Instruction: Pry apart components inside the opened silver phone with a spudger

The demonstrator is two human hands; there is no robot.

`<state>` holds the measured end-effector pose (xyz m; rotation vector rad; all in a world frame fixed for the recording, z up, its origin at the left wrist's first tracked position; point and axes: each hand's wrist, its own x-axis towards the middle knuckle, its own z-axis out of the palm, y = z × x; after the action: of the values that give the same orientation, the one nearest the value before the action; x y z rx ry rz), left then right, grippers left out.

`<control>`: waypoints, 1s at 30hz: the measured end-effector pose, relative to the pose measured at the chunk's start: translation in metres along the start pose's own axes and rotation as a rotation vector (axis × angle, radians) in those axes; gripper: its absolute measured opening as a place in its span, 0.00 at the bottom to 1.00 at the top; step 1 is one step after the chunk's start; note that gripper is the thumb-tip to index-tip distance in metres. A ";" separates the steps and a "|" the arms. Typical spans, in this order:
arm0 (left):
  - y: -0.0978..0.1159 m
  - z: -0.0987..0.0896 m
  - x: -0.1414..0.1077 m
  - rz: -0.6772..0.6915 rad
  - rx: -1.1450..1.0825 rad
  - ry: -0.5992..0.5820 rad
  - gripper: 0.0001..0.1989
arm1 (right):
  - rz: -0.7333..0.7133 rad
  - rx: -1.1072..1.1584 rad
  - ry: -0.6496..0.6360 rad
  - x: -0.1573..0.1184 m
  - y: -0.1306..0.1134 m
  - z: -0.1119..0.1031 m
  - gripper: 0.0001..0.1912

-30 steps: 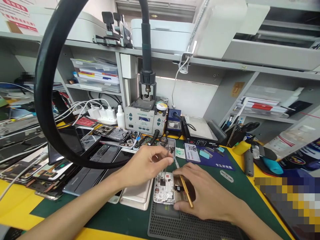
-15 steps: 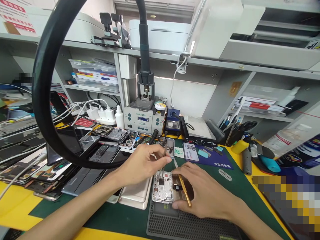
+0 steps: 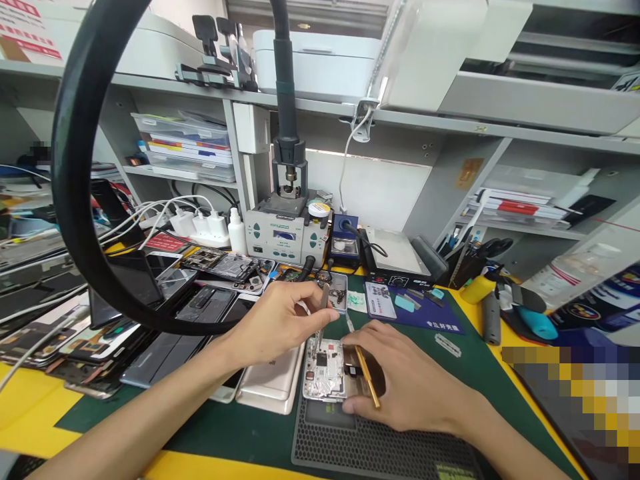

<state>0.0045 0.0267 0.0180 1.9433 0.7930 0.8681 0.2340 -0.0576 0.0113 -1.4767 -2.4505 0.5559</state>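
Since the earlier frames the left hand [image 3: 280, 325] has drawn slightly back and up, so the thin metal tweezers [image 3: 321, 313] it pinches now stand steeper over the opened silver phone frame with its bare circuit board [image 3: 325, 369], while the right hand [image 3: 405, 380] has hardly shifted. From the head camera, that phone frame lies on the far edge of a dark ribbed rubber work mat [image 3: 380, 448], near the front edge of the green-covered worktop [image 3: 475, 373]. Thumb and forefinger of the left hand are closed on the tweezers, whose tips point down at the upper part of the board. The right hand lies flat, steadying the frame's right side, with a slim gold-coloured rod-like tool [image 3: 367, 377] tucked between its fingers; how firmly it grips that tool cannot be told. A pale gold phone back [image 3: 270, 383] lies just left of the frame. At the worktop's back edge stands a grey hot-air rework station [image 3: 283, 233]. To do this well, I judge the tweezers should come down lightly and near upright, the right hand keeping the frame from sliding, so the tips do not scrape neighbouring parts.
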 end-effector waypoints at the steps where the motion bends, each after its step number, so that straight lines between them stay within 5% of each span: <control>1: 0.000 0.000 0.000 -0.001 0.007 0.004 0.13 | 0.001 0.001 -0.002 0.000 0.000 0.000 0.31; 30: -0.002 0.001 -0.002 0.016 0.062 0.004 0.13 | -0.014 -0.009 0.002 0.001 0.002 0.001 0.32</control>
<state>0.0037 0.0260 0.0155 2.0052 0.8159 0.8666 0.2348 -0.0561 0.0098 -1.4611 -2.4634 0.5406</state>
